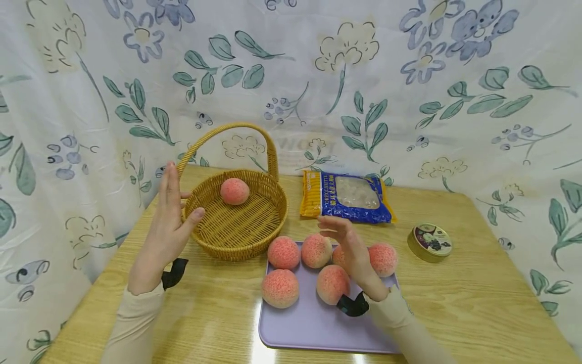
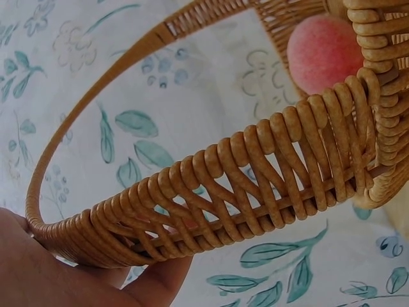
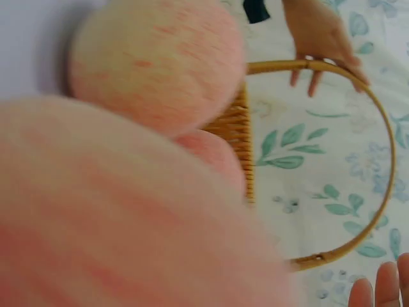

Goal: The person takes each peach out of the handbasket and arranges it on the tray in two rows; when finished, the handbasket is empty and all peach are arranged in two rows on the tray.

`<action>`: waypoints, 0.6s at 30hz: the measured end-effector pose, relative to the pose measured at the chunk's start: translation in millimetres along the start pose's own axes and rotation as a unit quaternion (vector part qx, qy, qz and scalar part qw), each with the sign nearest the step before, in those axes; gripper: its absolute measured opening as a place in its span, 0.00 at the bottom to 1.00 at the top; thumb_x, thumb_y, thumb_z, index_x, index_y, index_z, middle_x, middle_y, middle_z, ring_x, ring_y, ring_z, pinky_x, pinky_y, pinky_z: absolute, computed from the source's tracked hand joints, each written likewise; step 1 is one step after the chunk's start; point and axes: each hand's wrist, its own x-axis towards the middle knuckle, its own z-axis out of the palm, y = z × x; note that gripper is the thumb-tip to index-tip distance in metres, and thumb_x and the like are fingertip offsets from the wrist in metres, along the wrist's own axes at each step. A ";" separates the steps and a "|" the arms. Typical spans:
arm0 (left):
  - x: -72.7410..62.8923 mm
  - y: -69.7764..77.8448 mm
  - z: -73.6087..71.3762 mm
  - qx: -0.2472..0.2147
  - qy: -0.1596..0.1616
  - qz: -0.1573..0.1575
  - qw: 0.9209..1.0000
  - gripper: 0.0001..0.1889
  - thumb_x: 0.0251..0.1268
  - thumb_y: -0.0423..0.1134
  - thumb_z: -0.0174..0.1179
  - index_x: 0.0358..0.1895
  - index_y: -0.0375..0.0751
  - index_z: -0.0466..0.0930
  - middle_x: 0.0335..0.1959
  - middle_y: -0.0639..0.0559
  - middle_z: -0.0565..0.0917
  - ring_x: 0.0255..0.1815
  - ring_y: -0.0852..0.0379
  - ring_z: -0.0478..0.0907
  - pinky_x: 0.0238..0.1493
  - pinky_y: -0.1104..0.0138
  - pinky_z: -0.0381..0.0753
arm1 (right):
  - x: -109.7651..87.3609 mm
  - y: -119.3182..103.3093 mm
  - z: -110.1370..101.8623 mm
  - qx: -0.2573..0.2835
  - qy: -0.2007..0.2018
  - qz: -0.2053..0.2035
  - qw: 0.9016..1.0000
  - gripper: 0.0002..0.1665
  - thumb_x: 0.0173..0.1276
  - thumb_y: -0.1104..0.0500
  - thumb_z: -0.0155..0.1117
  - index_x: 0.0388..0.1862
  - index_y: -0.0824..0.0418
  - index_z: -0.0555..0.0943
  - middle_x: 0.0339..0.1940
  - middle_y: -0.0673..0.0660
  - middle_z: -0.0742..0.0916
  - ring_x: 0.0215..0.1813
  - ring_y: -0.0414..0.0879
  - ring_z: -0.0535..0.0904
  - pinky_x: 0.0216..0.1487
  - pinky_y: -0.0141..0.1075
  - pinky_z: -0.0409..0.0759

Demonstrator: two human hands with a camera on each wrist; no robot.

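A round wicker basket [image 1: 236,247] with an arched handle [image 1: 236,126] stands at the back left, one pink peach [image 1: 234,191] inside. My left hand [image 1: 165,227] is at the basket's left side, fingers straight and thumb held apart in front of the rim. In the left wrist view this hand [image 2: 57,275] sits right at the wicker where the handle begins. My right hand [image 1: 352,247] hovers over a lilac tray [image 1: 300,328] of several peaches, fingers extended and loosely bent, nothing in them. It partly hides a back-row peach [image 1: 338,256]; a front peach [image 1: 333,284] lies beside its wrist.
Behind the tray lies a blue and yellow pasta bag [image 1: 347,197]. A round tin [image 1: 429,242] stands to the right on the wooden table [image 1: 482,293]. A floral curtain [image 1: 291,91] hangs along the back and sides.
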 end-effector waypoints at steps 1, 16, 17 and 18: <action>0.0 0.2 -0.3 0.000 -0.001 -0.002 1.000 0.44 0.75 0.49 0.49 0.78 0.47 0.27 0.80 0.53 0.30 0.57 0.34 0.69 0.54 0.40 0.68 | 5.5 -1.7 -0.3 -0.007 0.000 0.004 1.000 0.27 0.82 0.47 0.33 0.65 0.60 0.71 0.64 0.47 0.80 0.63 0.40 0.76 0.62 0.34 0.74; -0.5 -0.3 -2.9 0.005 -0.008 -0.011 1.000 0.44 0.74 0.50 0.49 0.78 0.50 0.26 0.80 0.52 0.30 0.57 0.33 0.69 0.54 0.38 0.67 | 87.2 5.4 23.1 0.067 -0.026 0.105 0.992 0.35 0.75 0.31 0.36 0.67 0.49 0.72 0.64 0.48 0.80 0.64 0.45 0.76 0.64 0.42 0.74; -0.4 0.0 -2.8 0.005 -0.009 -0.011 1.000 0.44 0.74 0.51 0.49 0.78 0.50 0.26 0.80 0.51 0.30 0.57 0.33 0.69 0.54 0.38 0.66 | 93.1 7.1 25.3 0.070 -0.031 0.120 0.990 0.39 0.73 0.29 0.36 0.70 0.52 0.69 0.66 0.51 0.78 0.65 0.47 0.74 0.65 0.44 0.73; -0.2 0.4 -2.7 0.006 -0.009 -0.011 1.000 0.44 0.74 0.51 0.49 0.78 0.49 0.26 0.80 0.51 0.30 0.57 0.34 0.69 0.54 0.38 0.67 | 99.1 9.5 27.3 0.071 -0.035 0.135 0.988 0.44 0.72 0.27 0.36 0.72 0.55 0.67 0.68 0.55 0.77 0.66 0.50 0.73 0.66 0.46 0.72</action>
